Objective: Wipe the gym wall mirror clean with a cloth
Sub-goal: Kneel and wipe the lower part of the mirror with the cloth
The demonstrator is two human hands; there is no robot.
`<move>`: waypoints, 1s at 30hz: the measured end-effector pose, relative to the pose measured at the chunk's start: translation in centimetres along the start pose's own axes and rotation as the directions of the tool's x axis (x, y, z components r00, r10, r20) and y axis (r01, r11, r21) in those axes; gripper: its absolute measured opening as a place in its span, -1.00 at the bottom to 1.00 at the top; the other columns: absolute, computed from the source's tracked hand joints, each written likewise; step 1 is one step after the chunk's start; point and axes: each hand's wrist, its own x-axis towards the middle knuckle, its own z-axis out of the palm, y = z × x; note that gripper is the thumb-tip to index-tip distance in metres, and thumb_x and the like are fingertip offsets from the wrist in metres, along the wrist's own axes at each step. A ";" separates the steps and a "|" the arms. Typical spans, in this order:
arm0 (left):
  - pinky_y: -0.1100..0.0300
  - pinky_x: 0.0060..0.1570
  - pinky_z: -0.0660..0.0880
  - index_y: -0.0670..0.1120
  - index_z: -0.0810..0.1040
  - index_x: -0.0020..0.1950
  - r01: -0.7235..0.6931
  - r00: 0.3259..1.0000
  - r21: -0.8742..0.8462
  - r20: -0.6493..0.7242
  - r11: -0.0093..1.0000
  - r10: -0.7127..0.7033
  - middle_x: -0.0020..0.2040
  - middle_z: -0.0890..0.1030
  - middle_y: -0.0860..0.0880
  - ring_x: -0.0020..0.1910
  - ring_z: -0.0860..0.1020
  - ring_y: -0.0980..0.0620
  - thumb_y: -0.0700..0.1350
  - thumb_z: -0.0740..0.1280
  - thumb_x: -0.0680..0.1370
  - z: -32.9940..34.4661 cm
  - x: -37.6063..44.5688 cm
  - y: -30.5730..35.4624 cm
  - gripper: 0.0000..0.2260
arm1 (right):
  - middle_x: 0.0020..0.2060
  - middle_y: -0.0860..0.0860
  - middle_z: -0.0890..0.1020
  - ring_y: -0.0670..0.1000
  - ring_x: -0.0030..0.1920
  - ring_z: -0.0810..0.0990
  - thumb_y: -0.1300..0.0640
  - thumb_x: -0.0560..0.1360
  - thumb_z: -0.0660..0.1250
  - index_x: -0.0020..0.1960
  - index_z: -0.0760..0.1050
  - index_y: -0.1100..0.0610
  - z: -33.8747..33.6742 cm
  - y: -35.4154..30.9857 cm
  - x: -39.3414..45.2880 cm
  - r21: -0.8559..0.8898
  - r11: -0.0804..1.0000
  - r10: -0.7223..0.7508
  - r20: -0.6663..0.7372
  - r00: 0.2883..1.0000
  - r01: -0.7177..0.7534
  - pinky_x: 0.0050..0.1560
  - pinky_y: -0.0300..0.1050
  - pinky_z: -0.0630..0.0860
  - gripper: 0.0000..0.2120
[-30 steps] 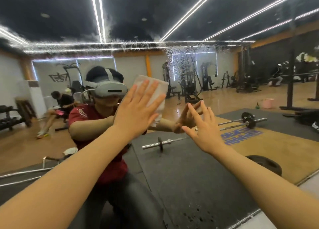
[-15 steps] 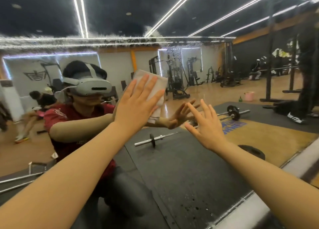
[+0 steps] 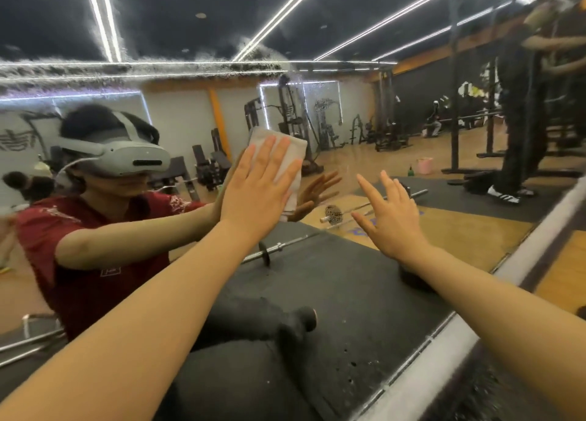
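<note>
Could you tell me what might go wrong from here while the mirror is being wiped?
1. The left hand only presses the cloth flat with straight fingers, so it could slip out and drop.
2. The right hand is spread bare at the mirror; if it touches the glass, it may leave fresh prints.
3. A band of spray droplets sits well above the cloth and may be missed or run down.

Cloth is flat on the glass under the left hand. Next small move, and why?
Probably slide the cloth up toward the speckled band across the mirror. The left hand presses it flat with straight fingers, well below that residue. The right hand is open, holding nothing; whether it touches the glass is unclear.
</note>
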 end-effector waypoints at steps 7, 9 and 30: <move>-0.19 0.51 -0.05 0.00 0.19 0.60 0.162 0.986 0.017 -0.036 0.987 -0.161 0.61 0.09 -0.21 0.58 0.03 -0.25 0.05 0.09 0.64 0.5 0.9 2.5 -0.49 | 0.60 0.17 0.01 0.22 0.58 -0.03 -0.14 0.62 0.19 0.61 0.04 -0.08 0.2 5.3 8.4 0.058 0.991 -0.114 -0.131 0.985 0.123 0.51 0.27 0.06 -0.37; -0.20 0.51 -0.01 0.01 0.16 0.61 0.225 0.973 0.046 -0.058 0.973 -0.222 0.61 0.08 -0.20 0.58 0.04 -0.25 0.06 0.10 0.63 0.7 1.4 3.5 -0.46 | 0.60 0.17 0.03 0.22 0.59 -0.04 -0.12 0.62 0.22 0.60 0.09 -0.05 0.1 7.1 11.2 0.071 0.976 -0.188 -0.193 0.963 0.205 0.49 0.30 0.03 -0.38; -0.25 0.51 -0.12 0.07 -0.12 0.63 0.644 0.751 0.134 0.075 0.753 -0.655 0.62 -0.11 -0.18 0.59 -0.16 -0.21 0.13 -0.03 0.63 2.9 12.3 12.9 -0.41 | 0.55 0.18 0.21 0.19 0.55 0.15 -0.15 0.62 0.20 0.56 0.25 -0.09 5.1 14.5 21.9 0.059 0.733 -0.498 -0.634 0.592 0.678 0.49 0.31 0.09 -0.47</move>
